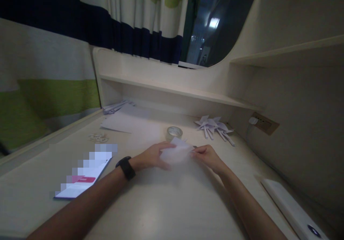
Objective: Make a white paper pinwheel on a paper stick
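Note:
A white sheet of paper point(176, 152) lies partly folded on the cream desk point(166, 204), held between both hands. My left hand point(153, 156) grips its left side, with a black band on that wrist. My right hand point(205, 156) pinches its right edge. Just behind the paper stands a roll of clear tape point(174, 132).
Several folded white paper pinwheels point(215, 127) lie at the back right. Flat white sheets point(120, 121) and paper strips point(114, 107) sit at the back left, small paper bits point(98, 137) nearer. A phone point(83, 175) lies at left, a white flat device point(292, 207) at right. Shelves rise behind.

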The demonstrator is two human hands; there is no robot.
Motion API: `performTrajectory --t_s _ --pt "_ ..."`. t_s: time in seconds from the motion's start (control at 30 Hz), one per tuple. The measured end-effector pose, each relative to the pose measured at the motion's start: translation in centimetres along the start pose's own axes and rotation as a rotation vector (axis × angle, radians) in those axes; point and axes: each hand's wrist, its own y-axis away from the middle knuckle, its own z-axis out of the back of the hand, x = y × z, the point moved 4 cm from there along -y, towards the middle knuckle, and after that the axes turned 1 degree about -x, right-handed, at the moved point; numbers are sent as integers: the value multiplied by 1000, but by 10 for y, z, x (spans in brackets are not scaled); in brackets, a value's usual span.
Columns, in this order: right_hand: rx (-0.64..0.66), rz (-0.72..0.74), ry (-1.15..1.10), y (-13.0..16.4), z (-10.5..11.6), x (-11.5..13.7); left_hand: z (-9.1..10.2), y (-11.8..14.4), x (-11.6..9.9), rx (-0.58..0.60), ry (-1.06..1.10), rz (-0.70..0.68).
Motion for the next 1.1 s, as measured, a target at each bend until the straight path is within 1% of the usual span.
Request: performTrajectory --t_s 0.13,0.2,0.33,0.4,0.5,0.67,0.73,0.83,0.9,0.97,1.07,1.1 --pt "-137 35 9 -4 3 -2 -3 0 -2 -25 40 -12" --pt "-207 38 -7 -6 6 -4 -2 0 -4 -42 19 -2" --pt "-327 45 -49 -8 16 -10 1 1 -7 -42 -21 57" --pt "-330 46 -77 -9 18 -13 3 2 -5 -46 -34 109" --pt "-291 22 -168 -11 21 -20 5 1 -5 -62 -40 155" --pt "-264 -7 -345 -15 23 -29 13 0 -8 -207 2 201" --pt "-284 -19 -407 -15 24 -31 16 0 -9 -243 -9 193" --pt "-326 -21 -442 -16 26 -32 19 -1 -10 -253 -73 164" --pt "-338 -19 -458 -16 27 -32 20 -1 -12 -270 -76 161" --pt "-345 -15 -492 -16 27 -32 21 0 -16 -323 -62 169" --pt "-354 1 -539 -16 28 -30 24 3 -22 -434 -38 176" --pt "-357 6 -545 -16 28 -30 25 3 -22 -452 -21 174"
